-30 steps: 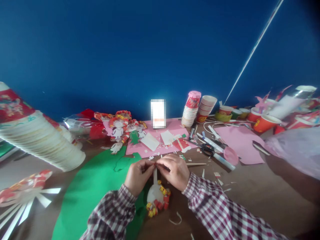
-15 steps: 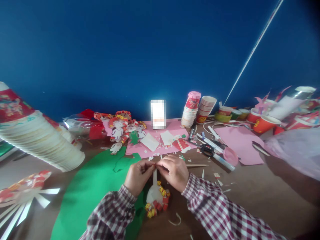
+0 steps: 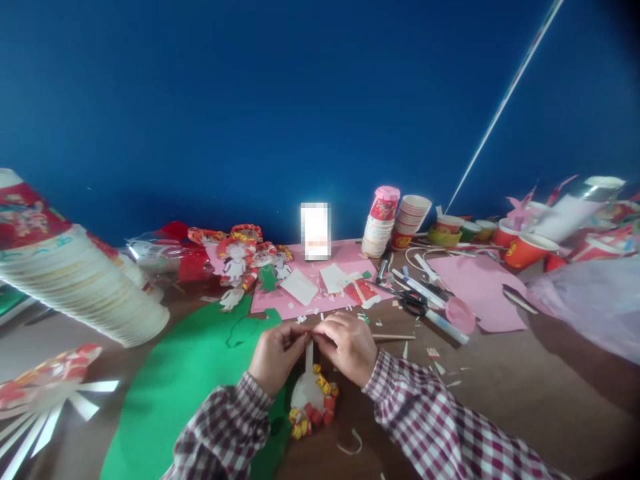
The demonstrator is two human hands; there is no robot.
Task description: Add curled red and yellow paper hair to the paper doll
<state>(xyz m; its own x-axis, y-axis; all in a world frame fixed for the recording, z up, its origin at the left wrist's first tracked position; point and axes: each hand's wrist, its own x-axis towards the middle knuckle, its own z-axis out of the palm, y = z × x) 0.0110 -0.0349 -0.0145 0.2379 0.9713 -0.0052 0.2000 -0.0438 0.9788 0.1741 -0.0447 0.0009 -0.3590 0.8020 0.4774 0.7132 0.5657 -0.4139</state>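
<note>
Low in the middle of the head view lies a cut paper cup (image 3: 306, 392), its round white base edged with rolled red and yellow strips. One white paper strip (image 3: 309, 357) sticks out from it, pointing away from me. My left hand (image 3: 276, 353) and my right hand (image 3: 347, 347) meet at the far end of this strip. Both are closed in a pinch, fingertips nearly touching, with a small reddish-orange bit showing between them. The fingers partly hide the strip's end.
Green paper (image 3: 165, 393) lies under my left arm. Scissors (image 3: 414, 303), markers (image 3: 423, 285) and pink paper (image 3: 483, 290) are at right. Stacked paper cups (image 3: 110, 293) lean at left; another cut cup (image 3: 45, 393) lies in front of them. White paper figures (image 3: 234, 267) lie farther back.
My hands keep their pinch at the strip's end, with only a slight shift of the fingers. The whole view has moved slightly; nothing was let go.
</note>
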